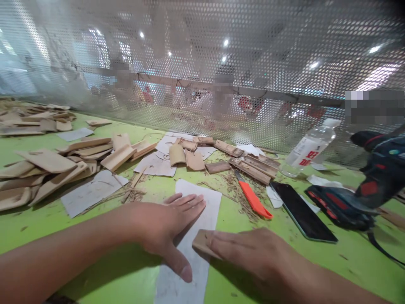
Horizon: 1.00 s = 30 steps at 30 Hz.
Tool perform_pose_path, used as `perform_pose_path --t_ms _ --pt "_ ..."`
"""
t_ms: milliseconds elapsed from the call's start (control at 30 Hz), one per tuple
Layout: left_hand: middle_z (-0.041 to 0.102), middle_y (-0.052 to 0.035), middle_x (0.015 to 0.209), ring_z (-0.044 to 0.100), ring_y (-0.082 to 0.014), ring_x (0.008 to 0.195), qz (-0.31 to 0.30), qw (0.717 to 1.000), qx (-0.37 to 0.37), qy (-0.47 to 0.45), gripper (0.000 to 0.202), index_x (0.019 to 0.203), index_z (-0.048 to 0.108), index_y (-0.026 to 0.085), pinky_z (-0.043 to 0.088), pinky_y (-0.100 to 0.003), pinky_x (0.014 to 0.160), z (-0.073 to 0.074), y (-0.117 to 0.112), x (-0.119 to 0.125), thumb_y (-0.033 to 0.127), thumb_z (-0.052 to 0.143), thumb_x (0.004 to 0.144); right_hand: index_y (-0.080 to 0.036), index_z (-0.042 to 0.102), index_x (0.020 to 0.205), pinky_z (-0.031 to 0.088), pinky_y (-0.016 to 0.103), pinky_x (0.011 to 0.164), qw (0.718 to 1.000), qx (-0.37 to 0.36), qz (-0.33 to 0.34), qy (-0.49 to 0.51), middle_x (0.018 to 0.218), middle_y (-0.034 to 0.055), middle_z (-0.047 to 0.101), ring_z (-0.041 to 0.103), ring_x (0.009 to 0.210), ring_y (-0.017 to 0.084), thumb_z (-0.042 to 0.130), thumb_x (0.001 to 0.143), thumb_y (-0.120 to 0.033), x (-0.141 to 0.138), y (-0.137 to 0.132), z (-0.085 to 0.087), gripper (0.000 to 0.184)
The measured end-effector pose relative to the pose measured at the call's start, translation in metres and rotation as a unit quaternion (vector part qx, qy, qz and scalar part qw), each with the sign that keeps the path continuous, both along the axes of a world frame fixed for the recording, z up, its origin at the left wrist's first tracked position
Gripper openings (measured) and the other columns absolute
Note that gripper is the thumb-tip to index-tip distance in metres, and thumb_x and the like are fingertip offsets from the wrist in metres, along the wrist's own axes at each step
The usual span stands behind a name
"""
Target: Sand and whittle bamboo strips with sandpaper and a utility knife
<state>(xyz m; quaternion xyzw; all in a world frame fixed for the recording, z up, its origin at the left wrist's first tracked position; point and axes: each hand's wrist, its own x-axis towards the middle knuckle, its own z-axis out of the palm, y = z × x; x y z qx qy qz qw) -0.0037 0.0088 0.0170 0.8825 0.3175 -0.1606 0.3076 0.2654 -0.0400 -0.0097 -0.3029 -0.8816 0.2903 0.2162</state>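
A long strip of white paper point(193, 274) lies on the green table in front of me. My left hand point(167, 226) is over it, fingers stretched out and thumb spread, with nothing visible in its grasp. In my right hand point(249, 251) is a small flat brown piece point(201, 242), probably bamboo or wood, held at the strip's right edge. The fingers cover most of that piece. Beyond the hands, an orange-handled knife point(253, 198) rests among brown shavings.
Curved bamboo pieces point(53, 160) are heaped at left, and more bamboo pieces point(253, 164) lie ahead. A phone point(303, 211), a tilted water bottle point(311, 147) and a cordless drill point(376, 177) are at right. A perforated metal screen point(190, 55) stands along the table's back.
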Motion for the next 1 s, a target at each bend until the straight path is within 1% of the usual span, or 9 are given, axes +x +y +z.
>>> perform_pose_path --t_ms 167,233,433,567,633,700,833,967,1000 --pt "-0.006 -0.0136 0.168 0.001 -0.0366 0.156 0.010 1.000 0.009 0.006 0.130 0.166 0.003 0.013 0.019 -0.050 0.125 0.002 -0.002 0.001 0.077 0.071 0.075 -0.040 0.055 0.148 0.062 0.033 0.078 0.993 0.103 -0.007 -0.051 0.134 -0.0022 0.071 0.077 0.095 0.022 0.045 0.102 -0.016 0.002 -0.001 -0.006 0.053" --pt "-0.006 -0.0141 0.168 0.000 -0.0365 0.156 0.005 1.000 0.007 0.008 0.129 0.165 0.004 0.012 0.018 -0.051 0.125 0.002 -0.002 0.001 0.076 0.071 0.075 -0.035 0.047 0.155 0.061 0.035 0.076 0.987 0.141 0.032 -0.068 0.139 0.0028 0.068 0.076 0.091 0.023 0.049 0.098 -0.013 0.001 -0.003 -0.009 0.061" --pt "-0.008 -0.0129 0.167 -0.001 -0.0370 0.156 0.010 1.000 0.005 0.001 0.131 0.165 0.001 0.014 0.017 -0.050 0.126 0.001 -0.001 0.000 0.076 0.072 0.074 -0.017 0.034 0.160 0.057 0.042 0.070 0.938 0.319 0.009 -0.135 0.133 0.0158 0.071 0.073 0.082 0.026 0.044 0.089 -0.003 -0.005 -0.002 -0.009 0.073" --pt "-0.007 -0.0126 0.167 -0.002 -0.0367 0.156 0.012 1.000 0.003 0.019 0.131 0.165 0.001 0.013 0.017 -0.050 0.125 0.002 -0.003 0.001 0.076 0.072 0.075 -0.014 0.029 0.159 0.055 0.038 0.068 0.940 0.304 0.092 -0.126 0.139 0.0126 0.068 0.068 0.079 0.023 0.044 0.093 -0.004 -0.007 -0.001 -0.006 0.069" --pt "-0.008 -0.0131 0.167 -0.001 -0.0375 0.156 0.022 1.000 0.004 0.022 0.133 0.165 -0.001 0.013 0.020 -0.051 0.125 0.002 -0.003 0.002 0.076 0.072 0.074 -0.017 0.035 0.156 0.053 0.040 0.066 0.941 0.306 0.060 -0.129 0.133 0.0114 0.071 0.066 0.076 0.024 0.044 0.092 -0.004 -0.006 0.000 -0.007 0.066" --pt "-0.008 -0.0140 0.167 0.000 -0.0381 0.156 0.022 1.000 0.008 0.020 0.136 0.165 -0.005 0.014 0.022 -0.051 0.124 0.002 -0.003 0.003 0.076 0.073 0.072 -0.010 0.040 0.152 0.054 0.042 0.070 0.937 0.311 0.047 -0.150 0.134 0.0157 0.070 0.066 0.081 0.026 0.044 0.091 -0.004 -0.006 -0.001 -0.008 0.062" --pt "-0.012 -0.0156 0.166 -0.001 -0.0386 0.155 0.020 0.999 0.010 0.037 0.140 0.163 -0.012 0.014 0.024 -0.051 0.123 0.004 -0.003 0.004 0.077 0.072 0.072 -0.007 0.047 0.146 0.054 0.042 0.076 0.935 0.302 0.097 -0.158 0.139 0.0141 0.067 0.066 0.089 0.026 0.045 0.096 -0.006 -0.007 -0.003 -0.011 0.051" --pt "-0.011 -0.0153 0.166 0.000 -0.0391 0.156 0.029 0.999 0.010 0.038 0.141 0.164 -0.012 0.015 0.026 -0.052 0.122 0.005 -0.003 0.005 0.076 0.073 0.070 -0.008 0.051 0.143 0.052 0.043 0.071 0.934 0.313 0.008 -0.171 0.125 0.0147 0.075 0.064 0.080 0.026 0.042 0.095 -0.006 -0.009 -0.004 -0.009 0.049" --pt "-0.010 -0.0156 0.167 0.000 -0.0390 0.156 0.024 0.999 0.010 0.036 0.140 0.164 -0.011 0.015 0.025 -0.053 0.123 0.005 -0.004 0.005 0.076 0.074 0.071 -0.006 0.052 0.142 0.053 0.043 0.078 0.930 0.323 0.037 -0.171 0.131 0.0165 0.071 0.066 0.089 0.027 0.039 0.097 -0.008 -0.010 -0.005 -0.008 0.048"
